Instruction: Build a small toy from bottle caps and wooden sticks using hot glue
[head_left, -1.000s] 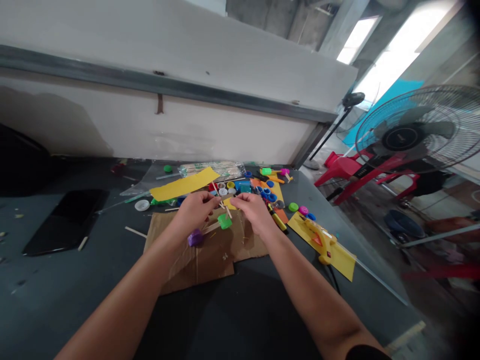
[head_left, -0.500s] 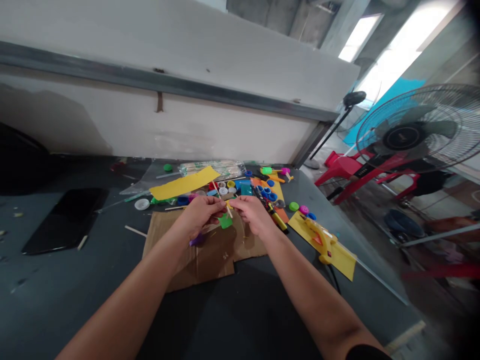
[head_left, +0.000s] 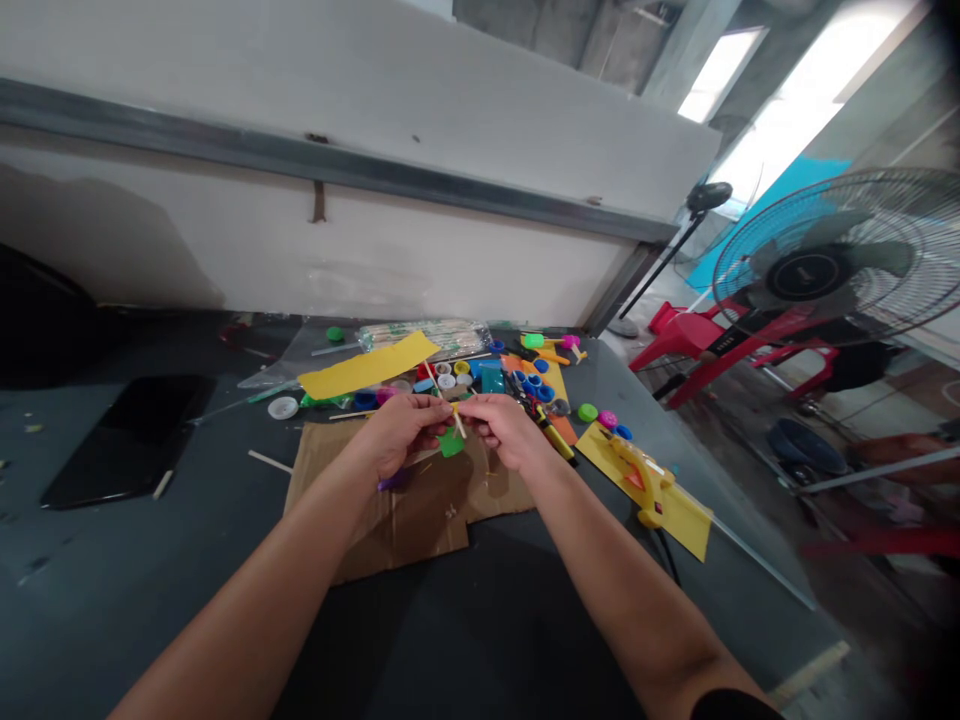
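Over the cardboard sheet [head_left: 405,530] my two hands meet fingertip to fingertip. My left hand [head_left: 405,430] is closed in a pinch on a thin wooden stick [head_left: 433,378], which slants up and away from the fingers. Closed from the other side, my right hand [head_left: 504,425] pinches a small yellow piece [head_left: 455,408] against the stick; its shape is mostly hidden by the fingers. A green piece [head_left: 451,443] shows just below the fingertips; whether it is joined to the stick I cannot tell. Partly behind my left hand lies a purple item [head_left: 393,480].
A yellow strip [head_left: 367,366], a bag of wooden sticks [head_left: 427,337] and several bottle caps [head_left: 445,382] lie behind my hands. At right, a yellow glue gun [head_left: 649,485] rests on a yellow sheet [head_left: 686,520]. A black phone [head_left: 129,440] lies left; a fan [head_left: 810,275] stands beyond.
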